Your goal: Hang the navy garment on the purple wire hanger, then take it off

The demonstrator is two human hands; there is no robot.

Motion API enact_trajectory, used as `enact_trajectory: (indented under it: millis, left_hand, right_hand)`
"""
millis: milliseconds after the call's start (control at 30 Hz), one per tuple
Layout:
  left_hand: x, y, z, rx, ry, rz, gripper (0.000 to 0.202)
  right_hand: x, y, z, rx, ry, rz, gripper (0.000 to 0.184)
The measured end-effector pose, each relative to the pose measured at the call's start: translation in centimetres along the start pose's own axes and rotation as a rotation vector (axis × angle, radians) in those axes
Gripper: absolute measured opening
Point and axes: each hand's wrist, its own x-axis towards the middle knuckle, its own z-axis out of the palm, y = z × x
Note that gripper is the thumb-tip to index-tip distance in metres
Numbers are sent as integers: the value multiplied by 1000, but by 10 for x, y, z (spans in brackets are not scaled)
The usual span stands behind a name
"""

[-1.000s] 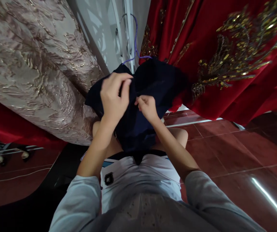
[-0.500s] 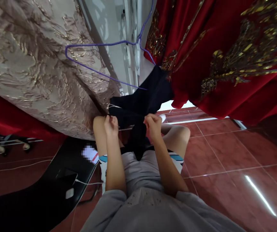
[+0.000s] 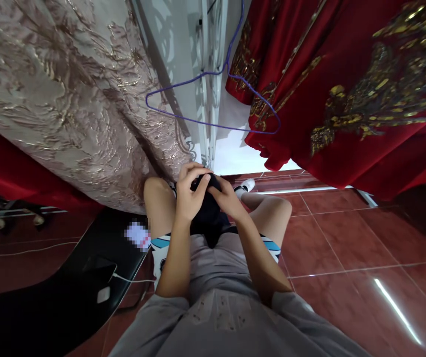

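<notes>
A dark navy or black cloth garment (image 3: 208,213) lies bunched up between my knees, part of it gathered in my hands. My left hand (image 3: 189,192) curls round its upper left side, thumb pressed toward the cloth. Close beside it, my right hand (image 3: 228,199) grips the right side, its fingertips partly hidden by the dark fabric. The two hands almost touch. Beyond them hangs a purple wire hanger (image 3: 229,52) with nothing on it. The garment's full shape is hidden in the folds.
Pale pink textured fabric (image 3: 68,109) hangs at left, and a red gown (image 3: 302,84) with gold sequins at right. A white metal rack (image 3: 204,89) stands between them. On a black bench (image 3: 75,292) lie a phone (image 3: 138,235), a white cable and a small white case (image 3: 103,294).
The dark cloth, spread out near the hanger before, is now gathered in a compact bunch. My hands have come together. The hanger shows whole and sits further right.
</notes>
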Motion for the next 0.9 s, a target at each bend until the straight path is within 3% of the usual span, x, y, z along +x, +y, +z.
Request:
enact_trajectory:
  millis: [67, 133, 233, 300, 367, 433, 500, 600, 700, 800, 900]
  left_hand:
    - [-2, -9, -9, -12, -70, -7, 26]
    - [-6, -23, -17, -59, -241, -104, 36]
    - [-15, -41, -23, 59, -591, -250, 37]
    - [-18, -47, -26, 156, -776, -272, 30]
    - [-15, -50, -31, 215, -849, -241, 26]
    - [-8, -52, -44, 307, -878, -214, 25]
    - [3, -58, -64, 463, -905, -218, 23]
    - [26, -64, -98, 664, -786, -167, 24]
    - [59, -56, -118, 662, -509, 50, 15]
    - [99, -31, -114, 561, -264, 225, 15]
    - [131, -4, -105, 488, -151, 323, 22]
  right_hand:
    - [11, -14, -10, -63, -67, -59, 18]
    - [32, -27, -25, -107, -93, -199, 18]
    - [80, -30, -46, -131, 158, -367, 23]
    - [114, -18, -54, -143, 327, -306, 25]
    - [140, 2, -62, -125, 340, -156, 27]
    - [149, 18, -74, -123, 373, -30, 24]
    - [142, 24, -92, -159, 477, 4, 25]
    - [116, 12, -123, -265, 598, -72, 39]
    - [97, -7, -140, -365, 603, -117, 48]
    - [90, -20, -137, -364, 585, -88, 49]
    - [90, -24, -126, -340, 597, -75, 46]
